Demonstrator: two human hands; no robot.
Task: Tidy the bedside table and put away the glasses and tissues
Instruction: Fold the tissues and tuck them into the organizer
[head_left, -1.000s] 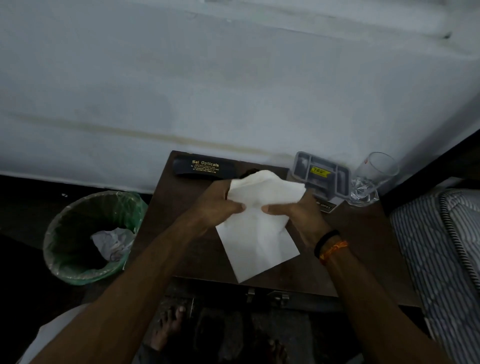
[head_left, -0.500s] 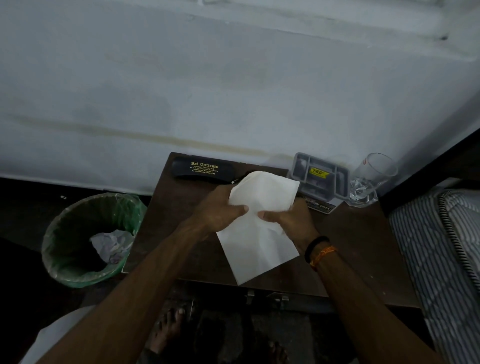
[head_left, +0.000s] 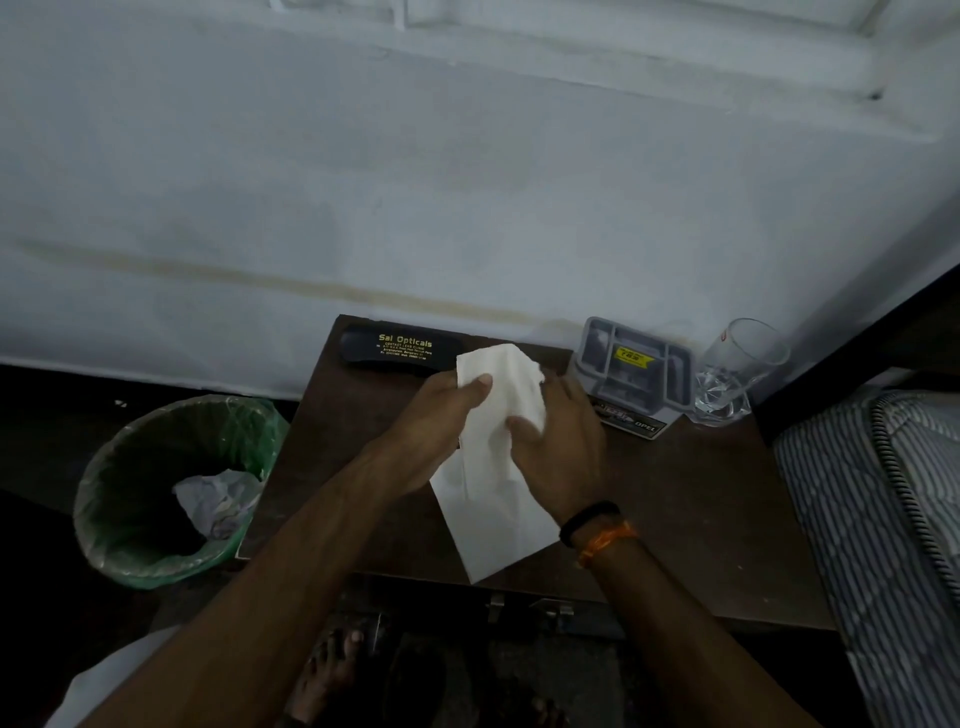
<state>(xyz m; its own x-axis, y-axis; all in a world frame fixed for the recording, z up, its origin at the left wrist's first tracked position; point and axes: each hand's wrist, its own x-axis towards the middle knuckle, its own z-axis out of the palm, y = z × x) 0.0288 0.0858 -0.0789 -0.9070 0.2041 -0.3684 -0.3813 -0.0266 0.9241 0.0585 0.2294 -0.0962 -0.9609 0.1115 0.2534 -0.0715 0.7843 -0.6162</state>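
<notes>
While both hands, left hand (head_left: 441, 415) and right hand (head_left: 556, 441), grip the white tissue (head_left: 493, 467) above the bedside table (head_left: 701, 519), gathering it, tidying looks partway: glasses case (head_left: 395, 351) sits closed by the wall, one crumpled tissue (head_left: 218, 499) lies in the bin (head_left: 130, 545). Tray and tumbler remain.

Both hands hold a white tissue (head_left: 498, 457) above the brown surface (head_left: 691, 509): the left hand (head_left: 441, 415) pinches its upper edge, thumb on top, and the right hand (head_left: 558, 441) curls round its right side. The tissue's lower corner hangs toward the surface's front edge. At the back lie a black glasses case (head_left: 397, 353), a grey divided tray (head_left: 631, 371) and a tilted clear glass (head_left: 737, 374). A green-lined bin (head_left: 171, 488) with crumpled paper stands left; a striped mattress (head_left: 883, 519) lies right.
</notes>
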